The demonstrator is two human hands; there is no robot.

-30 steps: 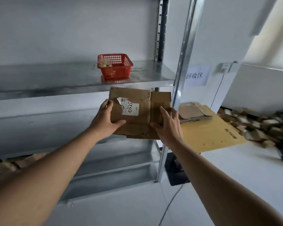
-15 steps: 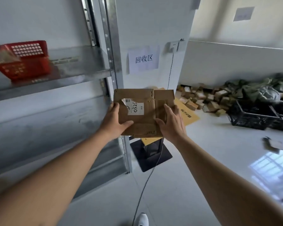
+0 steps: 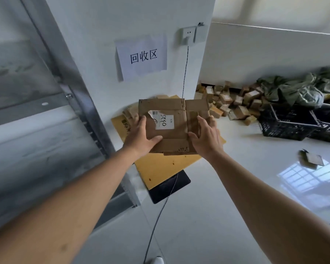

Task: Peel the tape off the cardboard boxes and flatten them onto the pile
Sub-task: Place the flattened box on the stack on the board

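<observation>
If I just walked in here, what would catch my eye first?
Probably the flattened cardboard box with a white label, held in mid-air at centre by the left hand and right hand. Behind it hangs a paper sign; small boxes are heaped along the right wall.

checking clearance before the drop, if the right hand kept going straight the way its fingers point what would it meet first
Probably the white wall near the cable; depth is unclear. The right hand points forward, gripping the flattened cardboard box.

pile — partly hidden by flattened box | crates — cut off
</observation>
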